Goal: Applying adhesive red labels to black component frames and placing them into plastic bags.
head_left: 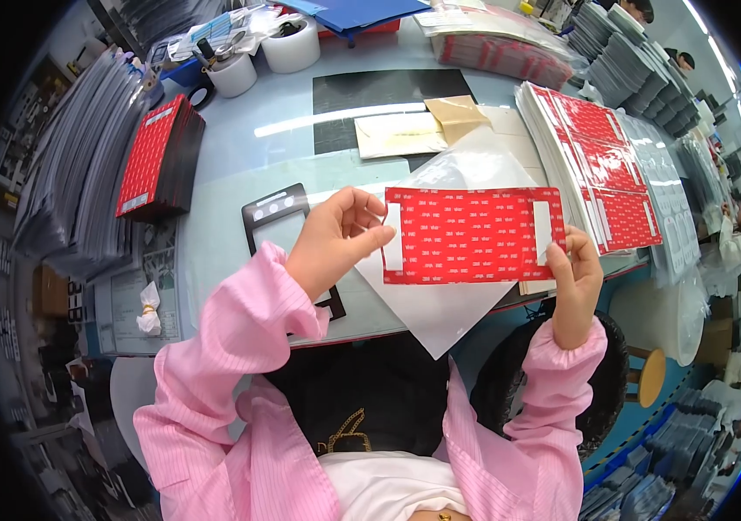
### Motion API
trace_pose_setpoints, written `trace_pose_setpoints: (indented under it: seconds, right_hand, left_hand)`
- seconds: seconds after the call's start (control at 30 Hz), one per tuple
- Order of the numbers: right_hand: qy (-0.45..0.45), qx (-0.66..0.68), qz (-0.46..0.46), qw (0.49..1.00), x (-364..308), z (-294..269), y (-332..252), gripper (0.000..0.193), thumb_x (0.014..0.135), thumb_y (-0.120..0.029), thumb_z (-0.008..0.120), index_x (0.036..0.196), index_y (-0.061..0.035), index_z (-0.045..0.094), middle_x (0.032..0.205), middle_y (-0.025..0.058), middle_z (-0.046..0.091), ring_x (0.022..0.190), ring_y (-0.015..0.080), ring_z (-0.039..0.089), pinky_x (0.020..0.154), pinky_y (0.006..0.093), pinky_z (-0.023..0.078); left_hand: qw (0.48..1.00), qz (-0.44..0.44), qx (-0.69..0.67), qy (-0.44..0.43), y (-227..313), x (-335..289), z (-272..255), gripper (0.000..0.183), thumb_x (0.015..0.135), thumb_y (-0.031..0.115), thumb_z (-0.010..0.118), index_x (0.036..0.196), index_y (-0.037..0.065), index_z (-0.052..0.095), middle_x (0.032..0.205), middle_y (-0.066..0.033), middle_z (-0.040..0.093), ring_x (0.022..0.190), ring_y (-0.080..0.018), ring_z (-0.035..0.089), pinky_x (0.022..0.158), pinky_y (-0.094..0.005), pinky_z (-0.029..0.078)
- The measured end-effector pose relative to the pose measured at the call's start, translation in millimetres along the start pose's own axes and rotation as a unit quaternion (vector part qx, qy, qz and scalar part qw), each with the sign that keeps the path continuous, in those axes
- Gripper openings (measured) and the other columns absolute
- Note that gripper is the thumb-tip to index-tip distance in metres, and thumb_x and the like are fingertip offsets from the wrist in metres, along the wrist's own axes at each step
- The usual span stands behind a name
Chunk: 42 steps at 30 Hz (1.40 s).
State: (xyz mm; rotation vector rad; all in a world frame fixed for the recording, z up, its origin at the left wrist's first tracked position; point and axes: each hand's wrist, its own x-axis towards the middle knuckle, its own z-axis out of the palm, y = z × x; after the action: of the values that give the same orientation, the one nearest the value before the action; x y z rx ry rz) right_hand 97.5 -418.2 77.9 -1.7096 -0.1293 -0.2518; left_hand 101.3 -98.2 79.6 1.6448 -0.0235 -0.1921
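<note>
A red rectangular adhesive-backed sheet [466,236] with a repeated pale print is held up level over the table's near edge. White strips run along its two short ends. My left hand [335,234] pinches its left end by the white strip [395,247], thumb and fingertips together. At the lower right corner, my right hand [577,282] grips it with the thumb in front; some of its fingers are hidden behind. Under the sheet lies a white translucent paper [431,317], its corner hanging past the table edge. A black frame-shaped panel [276,208] lies partly hidden behind my left arm.
A stack of red-faced pieces [155,156] stands at the left beside tall piles of grey sheets [84,165]. Larger red sheets [592,161] are piled at the right. Envelopes [401,135] lie on a black mat [344,95]. Far left stands a white tool cup [231,76].
</note>
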Motion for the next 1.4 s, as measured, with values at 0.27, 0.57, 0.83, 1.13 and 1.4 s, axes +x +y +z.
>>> trace_pose_setpoints:
  seconds: [0.27, 0.57, 0.83, 1.13, 1.4]
  right_hand:
    - [-0.047, 0.008, -0.003, 0.999, 39, 7, 5, 0.014, 0.095, -0.010, 0.064, 0.104, -0.0012, 0.058, 0.109, 0.0058, 0.061, 0.094, 0.0081, 0.056, 0.086, 0.0216, 0.046]
    - [-0.086, -0.049, -0.046, 0.994, 61, 22, 24, 0.018, 0.095, -0.017, 0.068, 0.098, -0.0032, 0.057, 0.100, 0.0049, 0.063, 0.083, 0.0083, 0.059, 0.072, 0.0239, 0.052]
    - [-0.075, -0.021, -0.048, 0.996, 65, 26, 33, 0.018, 0.095, -0.018, 0.068, 0.098, -0.0031, 0.057, 0.099, 0.0050, 0.064, 0.085, 0.0089, 0.059, 0.072, 0.0234, 0.051]
    - [-0.055, 0.046, 0.005, 0.997, 40, 30, 36, 0.016, 0.097, -0.013, 0.066, 0.102, -0.0015, 0.057, 0.102, 0.0054, 0.062, 0.094, 0.0084, 0.057, 0.086, 0.0219, 0.047]
    - [-0.024, 0.095, 0.056, 0.994, 5, 26, 37, 0.015, 0.096, -0.013, 0.065, 0.101, -0.0002, 0.059, 0.096, 0.0057, 0.067, 0.086, 0.0081, 0.059, 0.083, 0.0215, 0.048]
  left_hand:
    - [0.988, -0.084, -0.125, 0.012, -4, -39, 17, 0.027, 0.089, 0.009, 0.072, 0.109, 0.004, 0.055, 0.097, -0.0049, 0.062, 0.082, -0.0115, 0.062, 0.073, -0.0261, 0.052]
    - [0.968, -0.157, -0.193, 0.011, -18, -71, 30, 0.033, 0.092, 0.013, 0.068, 0.119, 0.003, 0.052, 0.109, -0.0093, 0.062, 0.092, -0.0175, 0.066, 0.081, -0.0305, 0.056]
    - [0.970, -0.159, -0.182, 0.012, -19, -69, 23, 0.033, 0.094, 0.015, 0.065, 0.121, 0.003, 0.051, 0.114, -0.0106, 0.062, 0.095, -0.0185, 0.066, 0.083, -0.0312, 0.055]
    - [0.984, -0.129, -0.119, 0.043, -15, -53, -2, 0.028, 0.093, 0.014, 0.067, 0.117, 0.005, 0.056, 0.107, -0.0059, 0.064, 0.091, -0.0137, 0.065, 0.078, -0.0268, 0.053]
    - [0.994, -0.064, -0.060, 0.072, -17, -24, -13, 0.031, 0.087, 0.008, 0.074, 0.114, 0.004, 0.058, 0.096, -0.0025, 0.063, 0.080, -0.0087, 0.062, 0.072, -0.0237, 0.051]
